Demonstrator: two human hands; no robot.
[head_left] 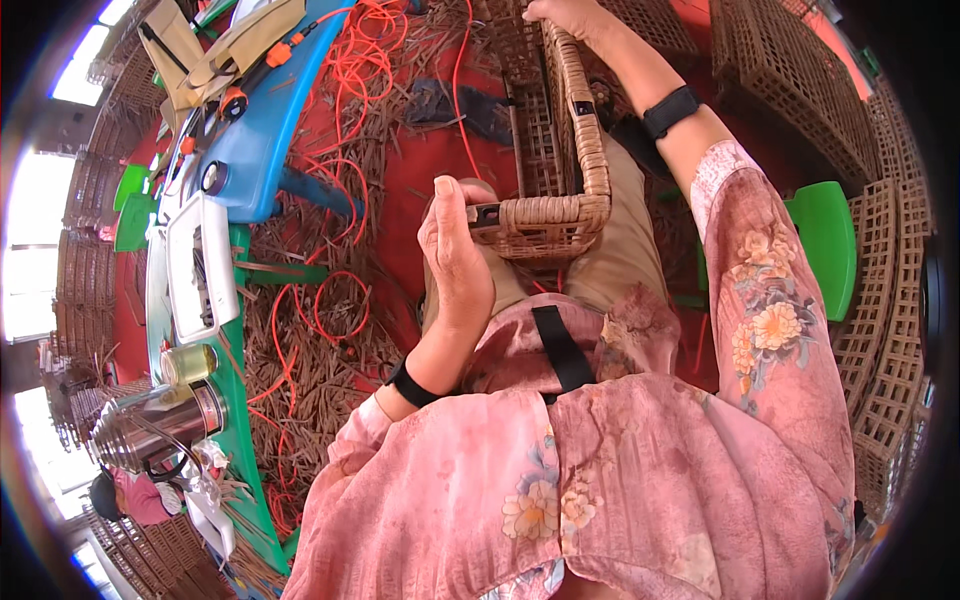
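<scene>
1. While the wicker basket (556,150) lies across the lap, I see it tipped on its side, with the woven rim turned toward the body and the lattice wall going away toward the floor.
2. My left hand (455,262) sits at the near corner of the rim. Its grip is pressed together: the thumb lies on the corner, and the fingers are curled around something small and dark at the rim edge. I cannot tell what this small thing is.
3. My right hand (568,14) is stretched out to the far end of the basket. Its grip is wrapped over the top edge there, but the picture cuts the fingers, so I cannot say how tightly they press.
4. To do this step well, I judge the far hand must keep the frame steady, so that the near corner does not twist while the left hand works on it.
5. I think the basket should rest firmly on the knees, because the weave at the corner looks tight and it needs pressure close to the rim.
6. On my left there is a green bench (240,420) with a steel flask (160,425) and a white tray (200,268), well apart from the basket.
7. Orange cord (345,70) and dry strips cover the red floor (420,170), near the feet.
</scene>
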